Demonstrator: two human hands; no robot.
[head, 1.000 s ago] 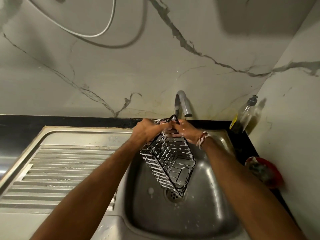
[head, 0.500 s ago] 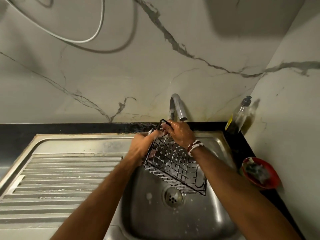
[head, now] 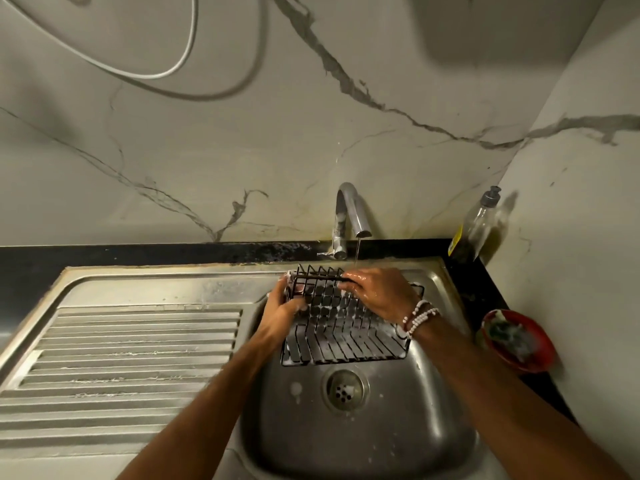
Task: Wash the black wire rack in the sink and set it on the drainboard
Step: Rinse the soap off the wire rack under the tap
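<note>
Has swung the black wire rack (head: 343, 327) from a steep diagonal half a second ago to nearly level, rear edge raised toward the faucet (head: 349, 209). Holds it above the sink (head: 433, 427) basin, clear of the drain (head: 343, 388), with a thin stream of water falling on the rear rim.

Grips the left rear corner with the left hand (head: 282, 313), fingers curled round the rim wire. Lays the right hand (head: 377, 292) over the rear rim, fingers close together, tips bent over the top wire.

Looks light and stiff, going by the thin welded wire. Probably slippery too, given suds along the bars and wet skin. Best taken by the thicker outer rim at two opposite sides, not by the thin inner tines, which could bend.

To the left, the ribbed steel drainboard (head: 131, 358), joined to the basin. Behind, a veined marble backsplash (head: 398, 161) with a white cable (head: 173, 67) looping across. At right on the black counter (head: 138, 256), a soap bottle (head: 479, 226) in the corner and a red bowl (head: 540, 358) holding a scrubber.
</note>
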